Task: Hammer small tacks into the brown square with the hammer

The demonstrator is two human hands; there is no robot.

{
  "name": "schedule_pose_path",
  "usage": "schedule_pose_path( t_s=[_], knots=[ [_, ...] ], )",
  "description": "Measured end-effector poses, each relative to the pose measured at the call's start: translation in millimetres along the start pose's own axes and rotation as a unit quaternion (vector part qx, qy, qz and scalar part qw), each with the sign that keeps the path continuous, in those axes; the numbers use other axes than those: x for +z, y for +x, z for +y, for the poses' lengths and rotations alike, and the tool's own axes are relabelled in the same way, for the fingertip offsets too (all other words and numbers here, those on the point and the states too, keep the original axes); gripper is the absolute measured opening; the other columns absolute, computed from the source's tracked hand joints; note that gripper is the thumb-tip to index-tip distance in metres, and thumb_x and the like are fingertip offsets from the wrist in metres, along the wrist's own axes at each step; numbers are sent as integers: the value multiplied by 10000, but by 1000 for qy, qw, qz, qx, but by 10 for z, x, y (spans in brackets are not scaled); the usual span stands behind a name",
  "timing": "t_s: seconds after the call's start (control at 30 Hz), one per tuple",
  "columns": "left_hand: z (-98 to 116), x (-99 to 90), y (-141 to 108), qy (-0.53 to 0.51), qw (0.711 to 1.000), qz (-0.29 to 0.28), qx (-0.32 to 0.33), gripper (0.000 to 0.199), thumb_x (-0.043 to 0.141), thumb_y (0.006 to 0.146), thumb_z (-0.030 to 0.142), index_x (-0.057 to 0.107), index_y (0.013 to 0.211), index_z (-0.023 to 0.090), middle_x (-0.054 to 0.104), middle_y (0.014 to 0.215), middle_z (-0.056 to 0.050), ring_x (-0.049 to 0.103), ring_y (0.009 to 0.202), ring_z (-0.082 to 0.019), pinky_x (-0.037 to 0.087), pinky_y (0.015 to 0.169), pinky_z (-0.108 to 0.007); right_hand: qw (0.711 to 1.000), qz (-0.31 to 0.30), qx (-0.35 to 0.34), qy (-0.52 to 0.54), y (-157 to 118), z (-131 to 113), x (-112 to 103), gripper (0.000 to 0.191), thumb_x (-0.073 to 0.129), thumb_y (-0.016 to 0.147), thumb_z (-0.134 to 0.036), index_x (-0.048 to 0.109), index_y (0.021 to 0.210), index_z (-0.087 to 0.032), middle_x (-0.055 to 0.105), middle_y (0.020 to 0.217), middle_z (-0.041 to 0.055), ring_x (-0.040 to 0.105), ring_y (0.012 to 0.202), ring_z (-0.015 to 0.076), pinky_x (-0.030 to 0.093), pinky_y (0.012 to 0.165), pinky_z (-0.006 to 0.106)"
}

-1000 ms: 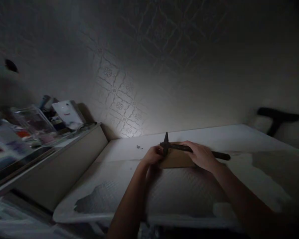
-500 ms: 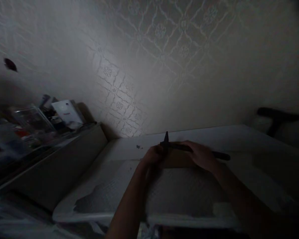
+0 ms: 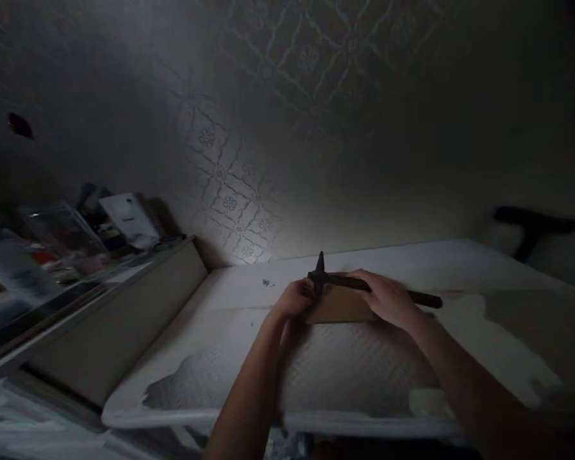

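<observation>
While the right hand [image 3: 388, 299] clamps its fingers around the dark handle of a hammer with a pointed metal head [image 3: 319, 278], the left hand [image 3: 294, 299] sits at the head end, its fingers bent close together by the metal; whether they grip anything there is too dark to tell. The hammer lies across the top of a flat tan board [image 3: 342, 306], its head over the board's left end, one tapered point aimed toward the wall [image 3: 287, 128], its handle running past the right hand. The board rests near the middle of the white surface with a worn, textured grey patch [image 3: 191, 383], between the far edge and the near edge. Left of the board, toward the far left corner, lies a small cluster of dark bits [image 3: 267, 282]. A pale, squarish block [image 3: 429, 402] sits at the near edge, right of the middle. Beyond the left edge, a white box [image 3: 130, 216] leans among clutter on a cabinet [image 3: 124, 326], beside a clear plastic container [image 3: 64, 230].
</observation>
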State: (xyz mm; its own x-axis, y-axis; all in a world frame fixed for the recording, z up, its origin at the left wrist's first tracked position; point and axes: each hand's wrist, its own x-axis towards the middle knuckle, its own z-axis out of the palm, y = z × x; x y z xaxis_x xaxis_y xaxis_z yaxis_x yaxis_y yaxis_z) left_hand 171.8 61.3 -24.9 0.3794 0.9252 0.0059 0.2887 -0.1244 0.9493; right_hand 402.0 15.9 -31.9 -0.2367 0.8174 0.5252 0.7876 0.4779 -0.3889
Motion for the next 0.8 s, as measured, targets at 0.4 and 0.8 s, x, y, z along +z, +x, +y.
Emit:
schedule_pose_path(
  t_s=[0.4,0.8],
  knots=[
    [14,0,-22,-4,1000,0,-2,237,585,499,0,558,701,122,575,639,22,530,611,-97,389,568,-176,1000,1,-8,-1,9,5,6,360,493,801,-125,514,1124,-283,625,1112,8,588,991,209,456,841,345],
    [28,-3,-25,35,999,12,-13,246,612,519,16,618,747,109,630,733,-18,552,675,-126,426,618,-202,999,27,-27,-6,-6,-87,107,381,486,804,-114,506,1158,-254,615,1112,46,579,992,216,455,847,374]
  ],
)
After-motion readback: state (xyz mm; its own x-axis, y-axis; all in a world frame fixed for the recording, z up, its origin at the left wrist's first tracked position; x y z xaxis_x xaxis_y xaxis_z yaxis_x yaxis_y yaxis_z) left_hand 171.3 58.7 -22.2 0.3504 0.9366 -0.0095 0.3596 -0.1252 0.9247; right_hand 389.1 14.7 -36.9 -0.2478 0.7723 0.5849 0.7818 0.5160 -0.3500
